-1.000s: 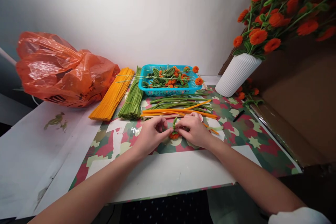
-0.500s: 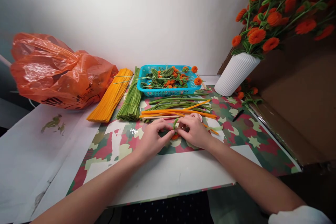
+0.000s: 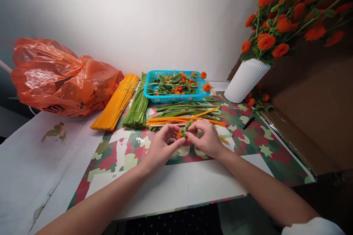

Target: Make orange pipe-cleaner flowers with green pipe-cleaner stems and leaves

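Observation:
Between my two hands is a small orange pipe-cleaner flower (image 3: 180, 134) with a green base. My left hand (image 3: 164, 144) pinches the flower between thumb and fingers. On the other side, my right hand (image 3: 205, 137) grips a green pipe cleaner (image 3: 189, 125) that sticks up from the flower's base. The fingertips of both hands nearly meet and hide part of the flower. Just beyond them lie loose orange pipe cleaners (image 3: 162, 120) and loose green pipe cleaners (image 3: 182, 111).
A blue basket (image 3: 176, 98) holds flowers and leaves. Left of it lie a green bundle (image 3: 135, 112), a yellow-orange bundle (image 3: 116, 102) and an orange plastic bag (image 3: 66, 80). At right stand a white vase (image 3: 245, 80) of orange flowers and a cardboard box (image 3: 309, 117).
The orange flower has turned up from below my fingertips to the left, now facing my left fingers. The green piece has tilted to the right. The view has shifted slightly.

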`<state>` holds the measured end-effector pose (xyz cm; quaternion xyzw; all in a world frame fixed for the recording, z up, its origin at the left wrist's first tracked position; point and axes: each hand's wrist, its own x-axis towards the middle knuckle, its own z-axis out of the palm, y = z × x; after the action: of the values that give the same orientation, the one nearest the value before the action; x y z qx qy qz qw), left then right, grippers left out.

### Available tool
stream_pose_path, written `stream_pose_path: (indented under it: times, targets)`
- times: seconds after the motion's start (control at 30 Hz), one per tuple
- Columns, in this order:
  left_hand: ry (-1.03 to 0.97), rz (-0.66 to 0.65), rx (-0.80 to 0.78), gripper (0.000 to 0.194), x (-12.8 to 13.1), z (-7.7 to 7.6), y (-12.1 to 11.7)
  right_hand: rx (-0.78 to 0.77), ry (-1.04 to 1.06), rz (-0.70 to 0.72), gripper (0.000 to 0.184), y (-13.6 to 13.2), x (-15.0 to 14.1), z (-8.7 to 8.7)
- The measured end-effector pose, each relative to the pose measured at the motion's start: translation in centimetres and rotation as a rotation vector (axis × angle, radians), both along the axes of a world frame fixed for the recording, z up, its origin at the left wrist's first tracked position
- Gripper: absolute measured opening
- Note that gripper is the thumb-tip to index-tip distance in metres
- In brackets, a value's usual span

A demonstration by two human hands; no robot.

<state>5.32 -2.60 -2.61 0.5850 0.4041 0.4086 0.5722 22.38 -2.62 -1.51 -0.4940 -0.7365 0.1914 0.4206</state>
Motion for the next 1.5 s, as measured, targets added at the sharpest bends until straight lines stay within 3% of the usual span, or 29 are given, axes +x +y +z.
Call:
stream_pose_path:
  times: [0.2, 0.43, 0.7, 0.8, 0.97, 1.03, 1.13, 1.33, 1.5]
  targets:
    - [-0.151, -0.051, -0.217, 0.025, -0.3, 0.4, 0.4, -0.077, 0.105, 0.112, 0.015, -0.1, 0.5, 0.6]
    - [-0.331, -0.268, -0.547, 0.021, -0.5, 0.5, 0.7, -0.03, 0.075, 0.246, 0.016, -0.2, 0.9, 0.8]
    - [-0.34, -0.386, -0.681, 0.019, -1.2, -0.1, 1.1, -0.396, 0.296, 0.328, 0.014, -0.1, 0.8, 0.1]
    - [-0.326, -0.385, -0.628, 0.023, -1.2, 0.0, 1.1, -0.441, 0.339, 0.353, 0.013, 0.0, 0.9, 0.1]
    - [-0.244, -0.209, -0.252, 0.036, -0.7, 0.8, 0.5, -0.359, 0.343, 0.191, 0.013, -0.3, 0.4, 0.4]
    - [-0.203, -0.182, -0.198, 0.035, -0.5, 1.0, 0.3, -0.34, 0.321, 0.137, 0.015, -0.4, 0.2, 0.5]
    - [-0.208, -0.191, -0.258, 0.023, -0.5, 1.0, 0.3, -0.311, 0.272, 0.105, 0.017, -0.5, 0.2, 0.6]
    - [-0.328, -0.373, -0.535, 0.032, -1.0, 0.2, 0.9, -0.08, 0.106, 0.265, 0.025, -0.3, 1.0, 0.9]
    - [-0.3, -0.435, -0.605, 0.036, -1.1, 0.0, 0.8, 0.002, 0.054, 0.378, 0.026, -0.3, 1.3, 1.0]
